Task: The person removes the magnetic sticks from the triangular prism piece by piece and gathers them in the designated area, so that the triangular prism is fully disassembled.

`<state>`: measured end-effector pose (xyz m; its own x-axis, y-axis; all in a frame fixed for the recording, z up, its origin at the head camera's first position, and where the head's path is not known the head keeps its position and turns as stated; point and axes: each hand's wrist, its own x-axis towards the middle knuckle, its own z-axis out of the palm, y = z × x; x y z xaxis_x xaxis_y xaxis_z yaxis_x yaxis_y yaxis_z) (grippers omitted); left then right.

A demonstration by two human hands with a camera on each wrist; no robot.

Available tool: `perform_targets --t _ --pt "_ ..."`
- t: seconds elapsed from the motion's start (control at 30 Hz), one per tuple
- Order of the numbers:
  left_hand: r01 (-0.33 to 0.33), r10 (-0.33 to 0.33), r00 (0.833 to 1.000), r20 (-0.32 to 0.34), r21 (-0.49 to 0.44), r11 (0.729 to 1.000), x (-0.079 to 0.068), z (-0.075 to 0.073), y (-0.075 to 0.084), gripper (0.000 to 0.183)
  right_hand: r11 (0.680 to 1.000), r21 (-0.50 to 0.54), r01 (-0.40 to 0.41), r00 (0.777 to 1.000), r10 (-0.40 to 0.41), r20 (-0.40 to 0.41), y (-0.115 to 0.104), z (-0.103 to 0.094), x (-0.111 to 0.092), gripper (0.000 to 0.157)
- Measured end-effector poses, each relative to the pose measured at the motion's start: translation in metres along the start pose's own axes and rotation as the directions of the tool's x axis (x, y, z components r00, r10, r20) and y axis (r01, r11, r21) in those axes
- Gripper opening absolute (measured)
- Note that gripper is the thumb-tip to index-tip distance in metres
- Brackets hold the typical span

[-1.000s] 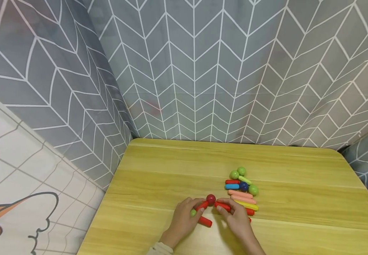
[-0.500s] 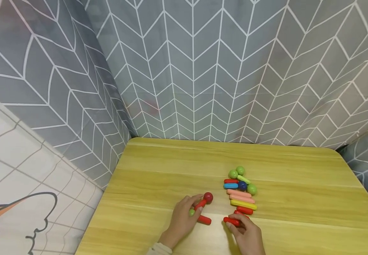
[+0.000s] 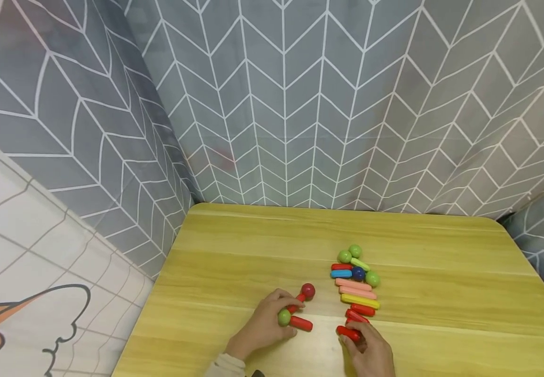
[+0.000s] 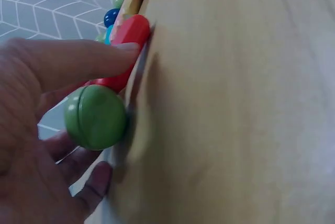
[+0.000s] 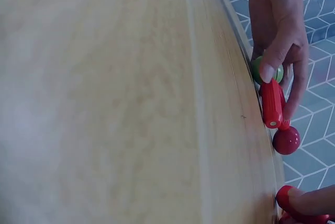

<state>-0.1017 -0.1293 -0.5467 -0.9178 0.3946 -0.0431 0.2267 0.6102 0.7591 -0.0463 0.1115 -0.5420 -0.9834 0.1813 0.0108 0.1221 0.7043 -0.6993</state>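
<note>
My left hand (image 3: 264,320) holds a joined magnetic piece between thumb and fingers. Two red sticks meet at a green ball (image 3: 284,317) in it; the near red stick (image 3: 302,323) points right. A dark red ball (image 3: 308,290) sits on the far stick's end. In the left wrist view the thumb lies along a red stick (image 4: 135,30) beside the green ball. My right hand (image 3: 372,350) pinches a separate red stick (image 3: 347,333), close to another red stick (image 3: 356,316) on the table. The right wrist view shows only the right thumb (image 5: 316,202) at its edge.
Beyond the right hand lies a group of sticks and balls: a yellow stick (image 3: 360,301), salmon sticks (image 3: 354,286), a blue stick (image 3: 341,274), a navy ball (image 3: 358,273) and several green balls (image 3: 372,278). The wooden table (image 3: 234,246) ends at a patterned curtain (image 3: 272,131).
The right hand has carried its red stick away from the dark red ball, down and right. The left thumb has shifted toward me, so the green ball shows more.
</note>
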Motion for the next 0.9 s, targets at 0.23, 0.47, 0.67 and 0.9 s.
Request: perform_targets --t 0.23,0.47,0.67,0.9 --pt "0.042 -0.036 0.992 0.122 -0.05 0.998 -0.005 -0.014 0.007 0.064 0.991 -0.105 0.078 0.996 -0.081 -0.024 0.002 -0.003 -0.002 0.022" --pt "0.059 -0.047 0.986 0.163 -0.069 0.996 -0.01 -0.016 0.01 0.068 0.952 -0.21 0.221 0.955 -0.255 -0.149 0.013 -0.003 -0.005 0.027" --pt "0.055 -0.044 0.989 0.143 -0.073 0.996 -0.012 -0.014 0.012 0.066 0.92 -0.229 0.318 0.901 -0.369 -0.229 0.021 -0.001 -0.004 0.031" --pt "0.07 -0.06 0.988 0.141 -0.066 0.995 -0.014 -0.011 0.014 0.065 0.929 -0.237 0.284 0.919 -0.335 -0.209 0.022 -0.006 -0.004 0.028"
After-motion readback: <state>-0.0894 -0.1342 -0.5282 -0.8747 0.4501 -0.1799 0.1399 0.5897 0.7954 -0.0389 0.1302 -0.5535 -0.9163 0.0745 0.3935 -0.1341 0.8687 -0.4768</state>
